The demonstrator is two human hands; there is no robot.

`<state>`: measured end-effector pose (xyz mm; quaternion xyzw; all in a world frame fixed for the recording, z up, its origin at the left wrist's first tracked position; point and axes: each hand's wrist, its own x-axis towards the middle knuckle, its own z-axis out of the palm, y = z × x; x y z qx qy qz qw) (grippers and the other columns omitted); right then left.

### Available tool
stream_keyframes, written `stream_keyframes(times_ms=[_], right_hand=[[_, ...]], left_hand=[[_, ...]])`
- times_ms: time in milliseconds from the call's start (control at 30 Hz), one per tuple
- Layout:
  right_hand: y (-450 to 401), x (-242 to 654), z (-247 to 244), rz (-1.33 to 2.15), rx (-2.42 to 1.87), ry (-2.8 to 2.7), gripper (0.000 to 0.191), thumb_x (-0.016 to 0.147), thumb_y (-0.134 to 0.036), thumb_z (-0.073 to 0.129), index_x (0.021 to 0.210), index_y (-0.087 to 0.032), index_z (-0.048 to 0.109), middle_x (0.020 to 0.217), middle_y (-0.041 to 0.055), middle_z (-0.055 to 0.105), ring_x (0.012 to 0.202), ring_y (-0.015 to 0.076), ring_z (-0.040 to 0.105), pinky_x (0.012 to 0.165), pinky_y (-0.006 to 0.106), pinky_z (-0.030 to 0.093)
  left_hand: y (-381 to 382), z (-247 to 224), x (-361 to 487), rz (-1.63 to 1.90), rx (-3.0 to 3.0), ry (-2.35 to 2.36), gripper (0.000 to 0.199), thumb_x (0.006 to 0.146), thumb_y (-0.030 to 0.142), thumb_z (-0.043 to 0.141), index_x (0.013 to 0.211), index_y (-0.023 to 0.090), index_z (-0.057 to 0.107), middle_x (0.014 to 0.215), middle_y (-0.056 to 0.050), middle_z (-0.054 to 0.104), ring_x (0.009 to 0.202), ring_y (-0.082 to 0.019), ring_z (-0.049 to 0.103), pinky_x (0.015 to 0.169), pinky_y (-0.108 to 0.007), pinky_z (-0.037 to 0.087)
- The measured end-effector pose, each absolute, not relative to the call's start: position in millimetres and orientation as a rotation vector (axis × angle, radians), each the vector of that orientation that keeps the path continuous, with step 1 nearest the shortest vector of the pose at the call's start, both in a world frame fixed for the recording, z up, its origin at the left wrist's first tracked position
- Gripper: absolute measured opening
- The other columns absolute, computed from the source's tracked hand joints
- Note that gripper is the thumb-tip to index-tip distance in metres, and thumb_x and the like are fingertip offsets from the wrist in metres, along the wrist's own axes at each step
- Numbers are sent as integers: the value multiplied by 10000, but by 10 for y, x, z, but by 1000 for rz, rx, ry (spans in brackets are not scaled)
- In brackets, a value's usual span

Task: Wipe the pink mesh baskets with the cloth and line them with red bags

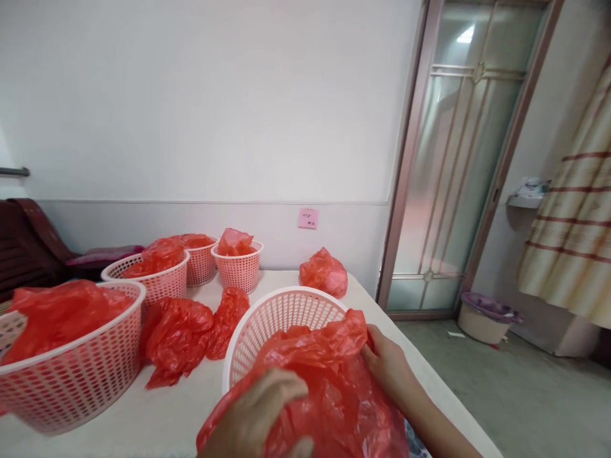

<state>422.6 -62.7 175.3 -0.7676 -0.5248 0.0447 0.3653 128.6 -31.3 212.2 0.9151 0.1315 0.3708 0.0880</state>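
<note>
A red plastic bag (pixel 329 394) lies spread over the near part of a white perforated basket (pixel 291 305), its crumpled edge inside the basket. My right hand (pixel 384 362) grips the bag at its right edge, fingers partly hidden behind the plastic. Over the bag's left side is my left hand (pixel 267 407), fingers apart and slightly blurred, the thumb low in the view. Left of the basket, two crumpled red bags (pixel 179 337) rest on the white table (pixel 191 407).
Several white baskets with red bags, such as the large one (pixel 86 375), stand at the left. Another red bag (pixel 324 273) sits near the wall. A pink note (pixel 308 218) is on the wall. A bin (pixel 484 321) stands on the floor beyond the table's right edge.
</note>
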Motion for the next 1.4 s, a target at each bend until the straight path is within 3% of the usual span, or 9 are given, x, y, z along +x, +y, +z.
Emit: stream_keyframes(times_ms=[133, 267, 500, 667, 867, 967, 1067, 1233, 1400], right_hand=[[-627, 4147, 1832, 90, -2014, -1374, 238, 852, -253, 361, 1028, -210, 516, 1022, 117, 691, 941, 251, 647, 778, 325, 444], [-648, 4127, 1838, 70, -2015, -1381, 237, 845, -197, 378, 1043, -208, 507, 1019, 105, 692, 931, 231, 652, 773, 300, 439], [-717, 4155, 1817, 132, -1974, -1346, 324, 841, -162, 377, 1146, -195, 480, 1070, 91, 675, 973, 226, 637, 819, 303, 431], [-735, 4136, 1821, 153, -1936, -1341, 395, 839, -163, 379, 1230, -194, 422, 1077, 91, 676, 992, 227, 639, 822, 302, 437], [-741, 4089, 1854, 137, -1933, -1360, 384, 830, -170, 382, 1210, -200, 425, 1135, 99, 663, 1002, 228, 637, 830, 307, 441], [-734, 4086, 1851, 127, -1945, -1365, 385, 824, -163, 377, 1204, -198, 430, 1141, 106, 661, 1001, 230, 638, 831, 310, 442], [-727, 4111, 1835, 118, -1959, -1362, 399, 825, -159, 370, 1219, -188, 425, 1148, 114, 658, 1009, 232, 636, 849, 316, 437], [-738, 4186, 1798, 132, -2035, -1322, 419, 831, -173, 376, 1249, -164, 408, 1145, 129, 659, 1036, 250, 627, 867, 335, 435], [-732, 4217, 1765, 121, -2077, -1317, 428, 830, -173, 372, 1256, -153, 408, 1162, 136, 654, 1050, 256, 623, 876, 341, 435]], left_hand=[[-87, 2563, 1540, 1272, 2702, 620, 425, 890, 305, 532, 1291, 258, 399, 1244, -81, 564, 1146, -211, 562, 938, -383, 516], [306, 2461, 1805, 1215, 2702, 826, 507, 841, 337, 596, 1292, 177, 427, 1261, -134, 521, 1189, -290, 483, 1000, -515, 427], [647, 2273, 1888, 1048, 2501, 872, 523, 829, 399, 593, 1282, 180, 451, 1282, -125, 544, 1211, -271, 482, 1046, -454, 362], [631, 2364, 1904, 852, 2398, 790, 322, 913, 455, 413, 845, 212, 614, 790, -10, 621, 764, -180, 589, 718, -312, 463], [462, 2406, 1945, 781, 2421, 722, 425, 711, 463, 708, 1048, 225, 608, 1092, -52, 609, 1025, -247, 537, 885, -370, 405], [392, 2414, 2003, 839, 2413, 657, 155, 815, 361, 585, 783, 211, 561, 816, 6, 575, 802, -182, 520, 746, -315, 384], [439, 2381, 2044, 935, 2335, 687, 254, 876, 323, 466, 650, 217, 418, 638, 48, 426, 641, -136, 421, 618, -276, 323], [646, 2285, 1979, 1020, 2269, 745, 368, 941, 429, 346, 635, 227, 317, 610, 58, 338, 604, -124, 371, 591, -268, 299], [691, 2242, 1879, 1043, 2300, 769, 373, 958, 453, 315, 695, 225, 449, 647, 39, 467, 632, -146, 462, 618, -285, 355]])
